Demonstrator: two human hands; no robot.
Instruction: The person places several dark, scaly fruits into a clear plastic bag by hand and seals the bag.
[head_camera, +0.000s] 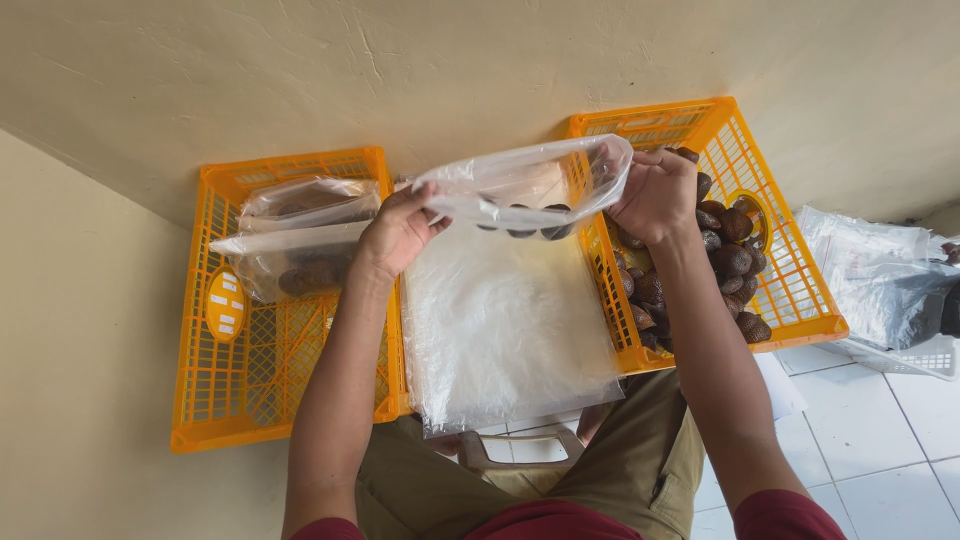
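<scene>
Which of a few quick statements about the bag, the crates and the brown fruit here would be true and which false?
1. Both hands hold one clear plastic bag open. True: the left hand and the right hand grip its two ends.
2. The bag is empty. False: a few dark fruits lie in it.
3. The right-hand orange crate holds loose brown fruit. True.
4. The left-hand orange crate holds nothing. False: filled clear bags lie at its far end.
5. A stack of flat plastic bags lies between the crates. True.
</scene>
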